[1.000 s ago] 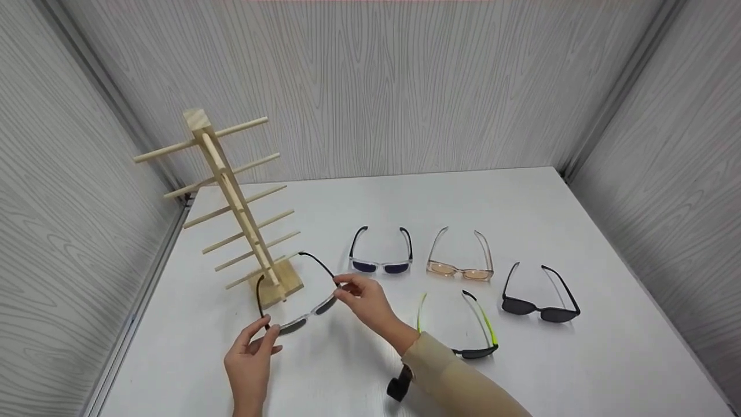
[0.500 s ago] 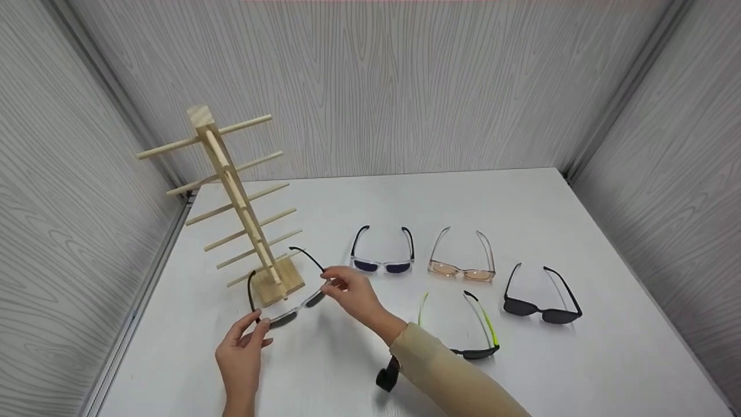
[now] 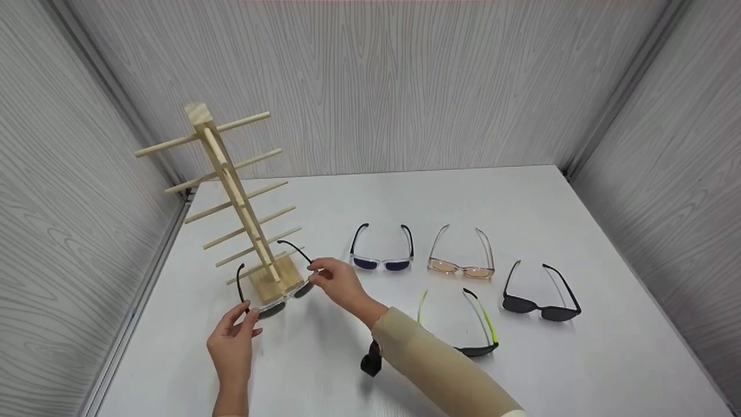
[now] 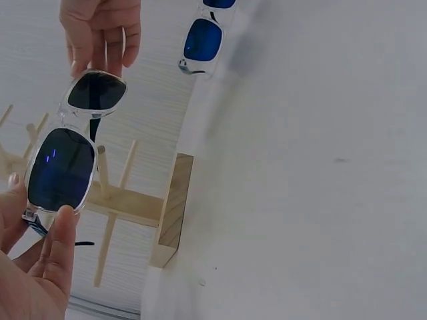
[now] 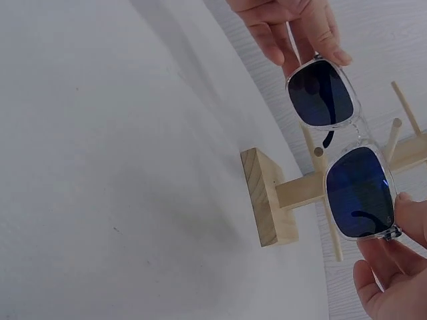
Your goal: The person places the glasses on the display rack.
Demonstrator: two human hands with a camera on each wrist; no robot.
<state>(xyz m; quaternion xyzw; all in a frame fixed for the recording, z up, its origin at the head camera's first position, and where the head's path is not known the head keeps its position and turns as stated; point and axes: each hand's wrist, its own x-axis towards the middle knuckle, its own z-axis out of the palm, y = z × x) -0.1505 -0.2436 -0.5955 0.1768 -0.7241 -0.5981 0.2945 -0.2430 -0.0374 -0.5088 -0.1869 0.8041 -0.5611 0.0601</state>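
A pair of sunglasses (image 3: 272,310) with a clear frame, dark lenses and black temples is held up in front of the wooden display stand (image 3: 249,223). My left hand (image 3: 231,343) pinches its left hinge corner; my right hand (image 3: 343,284) pinches the right one. Both temples are unfolded and point toward the stand, the right tip near the lowest pegs. In the left wrist view, the lenses of the sunglasses (image 4: 61,170) show bluish and face the camera. The right wrist view has the stand's post and base (image 5: 257,200) behind the sunglasses (image 5: 360,193); whether they touch a peg I cannot tell.
Right of the stand lie clear-framed sunglasses with blue lenses (image 3: 397,265), orange-tinted glasses (image 3: 478,273), black sunglasses (image 3: 557,314) and green-and-black sunglasses (image 3: 491,330), partly behind my right sleeve (image 3: 428,359). Grey wood-grain panels (image 3: 370,87) enclose the white table (image 3: 608,359).
Both hands have carried the sunglasses left and farther away, closer to the stand's lower pegs and base. The other glasses lie where they were.
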